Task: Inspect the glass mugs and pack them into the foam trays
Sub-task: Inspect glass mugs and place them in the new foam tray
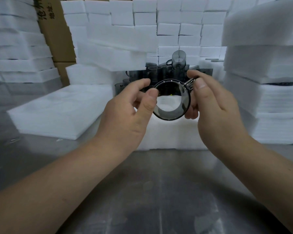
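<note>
I hold one smoky grey glass mug [184, 102] up in front of me, its round mouth turned toward the camera. My left hand [130, 112] pinches the rim on the left with thumb and fingers. My right hand [215, 105] grips the handle side on the right. Below and behind the mug lies a white foam tray [172, 134], mostly hidden by my hands. Several more grey glass mugs [178, 60] stand crowded behind it, one raised above the rest.
A flat foam tray [57, 112] lies to the left on the metal table [150, 191]. Tall stacks of foam sheets [267, 65] rise on the right and on the left. White foam blocks [167, 22] wall the back, with cardboard boxes [54, 31] at the back left.
</note>
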Tool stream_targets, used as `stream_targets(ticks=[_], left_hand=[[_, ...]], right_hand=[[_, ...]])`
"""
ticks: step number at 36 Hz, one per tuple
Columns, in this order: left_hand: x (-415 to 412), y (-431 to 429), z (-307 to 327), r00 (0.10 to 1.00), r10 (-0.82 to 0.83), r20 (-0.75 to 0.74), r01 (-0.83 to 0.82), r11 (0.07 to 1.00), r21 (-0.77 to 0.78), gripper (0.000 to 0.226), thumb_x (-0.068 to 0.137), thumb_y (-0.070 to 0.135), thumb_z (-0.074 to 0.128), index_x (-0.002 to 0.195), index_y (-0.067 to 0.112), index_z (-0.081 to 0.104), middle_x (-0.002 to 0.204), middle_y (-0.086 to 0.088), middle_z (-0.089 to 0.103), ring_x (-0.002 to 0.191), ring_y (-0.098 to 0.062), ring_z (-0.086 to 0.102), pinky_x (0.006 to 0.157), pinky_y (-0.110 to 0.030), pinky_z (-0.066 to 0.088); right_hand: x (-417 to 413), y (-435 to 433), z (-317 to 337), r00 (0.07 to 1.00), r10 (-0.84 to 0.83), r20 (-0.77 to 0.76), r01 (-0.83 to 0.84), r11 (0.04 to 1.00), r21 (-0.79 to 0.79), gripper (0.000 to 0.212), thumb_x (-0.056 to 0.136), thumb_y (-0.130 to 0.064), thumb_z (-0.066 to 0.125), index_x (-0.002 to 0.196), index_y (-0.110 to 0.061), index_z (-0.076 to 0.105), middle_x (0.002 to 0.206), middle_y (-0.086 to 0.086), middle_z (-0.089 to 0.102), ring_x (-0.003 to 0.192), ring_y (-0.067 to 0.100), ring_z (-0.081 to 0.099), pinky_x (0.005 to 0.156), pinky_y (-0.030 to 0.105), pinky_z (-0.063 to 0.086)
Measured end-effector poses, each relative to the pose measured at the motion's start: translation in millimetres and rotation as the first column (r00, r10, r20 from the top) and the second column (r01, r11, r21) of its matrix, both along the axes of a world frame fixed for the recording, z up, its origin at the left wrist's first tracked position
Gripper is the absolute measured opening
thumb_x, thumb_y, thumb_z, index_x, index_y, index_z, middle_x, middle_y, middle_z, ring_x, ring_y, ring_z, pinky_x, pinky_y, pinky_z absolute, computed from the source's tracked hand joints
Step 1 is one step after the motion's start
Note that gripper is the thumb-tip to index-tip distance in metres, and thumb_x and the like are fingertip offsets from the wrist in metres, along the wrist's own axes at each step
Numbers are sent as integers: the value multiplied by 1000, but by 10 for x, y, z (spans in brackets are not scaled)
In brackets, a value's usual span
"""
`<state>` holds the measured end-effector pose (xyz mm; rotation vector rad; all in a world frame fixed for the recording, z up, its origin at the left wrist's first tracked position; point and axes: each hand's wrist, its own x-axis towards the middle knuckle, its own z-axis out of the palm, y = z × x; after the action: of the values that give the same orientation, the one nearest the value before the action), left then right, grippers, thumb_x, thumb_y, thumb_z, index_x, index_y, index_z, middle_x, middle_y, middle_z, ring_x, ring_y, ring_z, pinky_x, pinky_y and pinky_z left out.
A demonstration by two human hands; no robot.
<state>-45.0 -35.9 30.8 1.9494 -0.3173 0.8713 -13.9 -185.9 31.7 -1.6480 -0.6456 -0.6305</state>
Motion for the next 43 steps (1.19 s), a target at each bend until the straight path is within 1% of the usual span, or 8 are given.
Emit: stream_targets(ticks=[7, 14, 20, 25, 29, 34, 38, 43], left_hand=[[-10, 13, -7, 1000, -8, 0, 8, 997, 72, 68, 77, 66, 31, 125, 24, 56, 87, 14, 65, 88, -9, 60, 85, -35, 48], [-39, 13, 24, 1000, -20, -14, 22, 983, 180, 57, 69, 66, 40, 122, 44, 43, 87, 26, 58, 87, 6, 51, 76, -4, 37], [-64, -37, 38, 998, 4, -68, 12, 971, 237, 66, 58, 59, 65, 119, 35, 51, 98, 23, 60, 93, 7, 54, 83, -12, 43], [-28, -49, 29, 996, 20, -90, 1, 975, 224, 47, 56, 43, 69, 89, 46, 37, 94, 32, 53, 91, 21, 49, 81, -3, 36], [-6, -18, 17, 998, -47, -49, 55, 985, 164, 53, 64, 34, 77, 95, 48, 36, 91, 43, 50, 97, 28, 45, 86, -2, 37], [-45, -26, 47, 988, -155, 8, 152, 978, 145, 55, 65, 42, 72, 110, 44, 39, 106, 44, 51, 113, 14, 47, 97, -17, 41], [-38, -22, 60, 984, -166, 63, 153, 971, 183, 54, 70, 51, 60, 119, 47, 39, 109, 44, 50, 112, 18, 45, 91, -5, 36], [-9, -11, 69, 994, -101, 46, 87, 967, 240, 46, 63, 59, 58, 106, 61, 41, 100, 52, 46, 104, 24, 42, 85, 4, 30]], right_hand=[[5, -10, -4, 999, 1, -34, -1, 1000, 8, 49, 83, -41, 42, 126, -22, 53, 55, -21, 56, 57, -5, 52, 67, 26, 40], [17, -44, 24, 999, -44, 25, 44, 999, 23, 59, 77, -49, 43, 129, -22, 53, 75, -30, 62, 80, -5, 60, 79, 25, 50], [-1, -65, 52, 992, -75, 103, 76, 997, -14, 37, 78, -50, 40, 113, -39, 44, 76, -17, 57, 79, -2, 55, 80, 29, 49], [-16, -67, 31, 978, -79, 192, 92, 994, -63, 30, 81, -44, 41, 110, -39, 44, 72, -20, 50, 74, -5, 51, 71, 13, 41], [-27, -53, 51, 984, -51, 168, 54, 998, -16, 25, 80, -46, 38, 105, -43, 43, 80, -17, 53, 80, 0, 54, 78, 26, 46], [-47, -45, 95, 993, -9, 122, 6, 1000, 18, 35, 83, -41, 40, 114, -29, 51, 88, -26, 59, 89, -10, 56, 78, 8, 41], [-111, -34, 141, 991, 112, 72, -114, 993, 21, 54, 79, -42, 39, 122, -14, 54, 103, 0, 65, 97, 16, 62, 86, 38, 51], [-138, -34, 149, 974, 225, 34, -225, 974, 13, 41, 75, -43, 42, 113, -32, 52, 98, -8, 64, 86, 20, 64, 81, 44, 53]])
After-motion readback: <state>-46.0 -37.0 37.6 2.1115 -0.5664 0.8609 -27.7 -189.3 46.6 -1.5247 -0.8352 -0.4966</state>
